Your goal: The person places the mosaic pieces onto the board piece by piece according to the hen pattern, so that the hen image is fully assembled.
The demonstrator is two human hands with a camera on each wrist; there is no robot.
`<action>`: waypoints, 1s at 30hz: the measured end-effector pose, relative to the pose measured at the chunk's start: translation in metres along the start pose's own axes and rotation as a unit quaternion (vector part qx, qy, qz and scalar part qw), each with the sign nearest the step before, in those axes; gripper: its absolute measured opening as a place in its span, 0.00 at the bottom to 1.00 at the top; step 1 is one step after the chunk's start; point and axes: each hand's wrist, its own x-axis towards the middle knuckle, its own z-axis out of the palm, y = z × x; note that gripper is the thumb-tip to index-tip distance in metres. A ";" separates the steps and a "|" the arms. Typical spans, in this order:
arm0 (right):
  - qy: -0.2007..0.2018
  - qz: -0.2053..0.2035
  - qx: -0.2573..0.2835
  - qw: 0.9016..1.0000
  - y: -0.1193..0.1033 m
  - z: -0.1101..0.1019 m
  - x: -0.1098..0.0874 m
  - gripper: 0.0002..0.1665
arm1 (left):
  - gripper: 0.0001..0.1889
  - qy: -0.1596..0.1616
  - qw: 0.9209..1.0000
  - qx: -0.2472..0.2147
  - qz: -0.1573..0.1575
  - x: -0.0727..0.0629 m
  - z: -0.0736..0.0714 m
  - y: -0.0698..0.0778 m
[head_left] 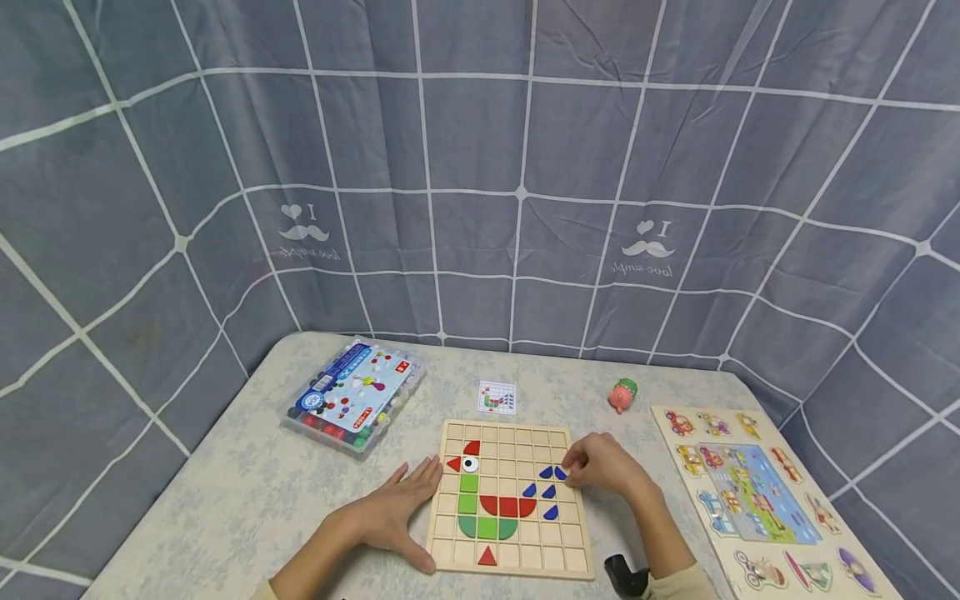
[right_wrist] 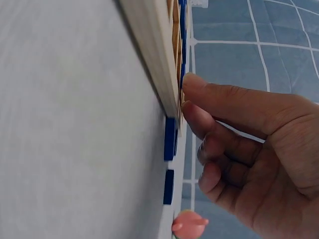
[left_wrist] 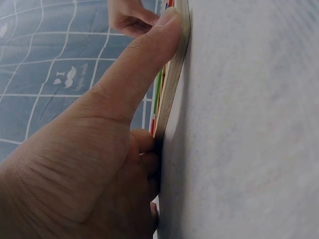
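Observation:
A wooden grid board [head_left: 510,433] lies on the table, with red, green and blue pieces and a white-and-black eye piece [head_left: 470,464] set into its squares in a bird-like figure. Along the board's left edge rests my left hand [head_left: 393,508], fingers spread, its thumb touching the edge near the lower corner. Over the upper right squares, my right hand [head_left: 607,467] pinches a blue half-round piece [head_left: 560,472] with thumb and index finger. Several like it sit nearby on the grid. Beyond the board, the right wrist view shows blue pieces [right_wrist: 169,186] on the table, hidden in the head view.
A small picture card [head_left: 497,398] lies behind the board. To the left back is a clear box [head_left: 356,396] of colored parts. A pink-and-green toy [head_left: 621,396], a picture puzzle board [head_left: 757,500] and a black object [head_left: 626,577] are on the right.

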 end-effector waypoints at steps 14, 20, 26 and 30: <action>0.007 -0.008 -0.025 1.000 0.019 -0.015 -0.004 0.14 | 0.68 0.000 1.000 0.001 -0.001 0.000 -0.001 0.002; 0.010 -0.001 -0.034 0.999 0.024 -0.016 -0.005 0.13 | 0.68 0.000 1.000 0.004 -0.004 -0.001 -0.001 0.001; -0.007 -0.013 -0.034 0.999 0.024 -0.014 -0.005 0.10 | 0.68 0.002 1.000 0.002 -0.001 -0.001 -0.001 0.002; -0.010 -0.012 -0.040 0.999 0.022 -0.012 -0.005 0.09 | 0.68 0.002 1.000 0.001 0.000 -0.001 -0.001 0.002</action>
